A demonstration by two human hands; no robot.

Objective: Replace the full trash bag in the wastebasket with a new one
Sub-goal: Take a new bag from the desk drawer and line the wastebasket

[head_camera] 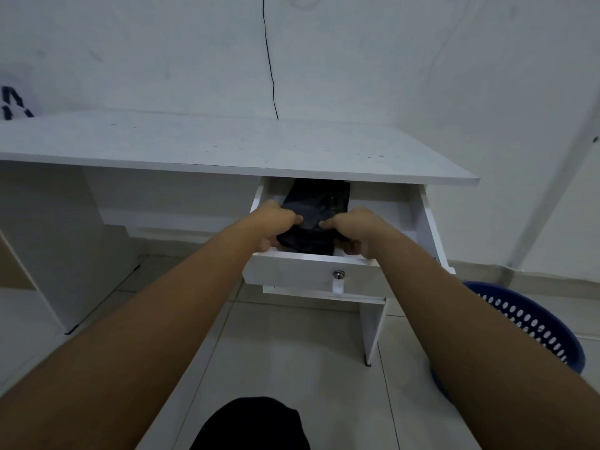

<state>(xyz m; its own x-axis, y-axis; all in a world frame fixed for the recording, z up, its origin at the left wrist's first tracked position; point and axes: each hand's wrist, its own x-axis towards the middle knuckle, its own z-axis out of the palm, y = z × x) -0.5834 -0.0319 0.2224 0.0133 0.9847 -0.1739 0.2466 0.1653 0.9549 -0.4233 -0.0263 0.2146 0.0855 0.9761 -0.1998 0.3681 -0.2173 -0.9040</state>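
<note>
A folded black trash bag (316,209) lies inside the pulled-out white desk drawer (292,271). My left hand (276,222) grips the bag's left side and my right hand (354,228) grips its right side, both reaching down into the drawer. The bag's far end runs back under the desktop. A blue perforated wastebasket (532,323) stands on the floor at the right, partly hidden behind my right forearm; I cannot see its inside.
The white desk (227,147) stands against a white wall, with a thin black cable (271,66) hanging down to it. The drawer front has a metal lock (339,274). Pale floor tiles lie below. A dark shape (256,423) sits at the bottom edge.
</note>
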